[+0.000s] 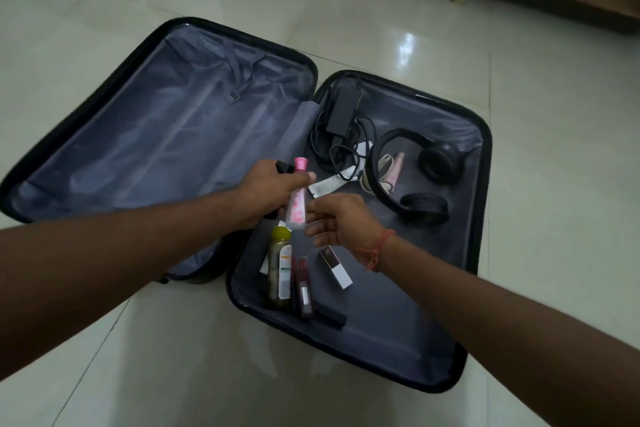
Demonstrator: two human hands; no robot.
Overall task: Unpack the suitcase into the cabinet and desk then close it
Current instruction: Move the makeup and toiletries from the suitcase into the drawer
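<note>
On the pale tiled floor (519, 184) the open black suitcase (483, 163) lies before me. My left hand (273, 192) grips a pink-capped flowered tube (297, 199) and something dark. My right hand (337, 220), fingers loose and empty, hangs nearer the olive-green bottle (278, 269), lying lengthwise toward me just below.

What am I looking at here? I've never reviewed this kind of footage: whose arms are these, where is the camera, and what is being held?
There is no machine: a person wears a camera on the head, looking down at their own arms. An open suitcase lies on a tiled floor. Its left half looks empty; the right half holds headphones, a black charger with cable, a green bottle and small cosmetics. The left hand grips a pink tube along with something dark. The right hand, fingers relaxed, reaches toward the tube's lower end.
</note>
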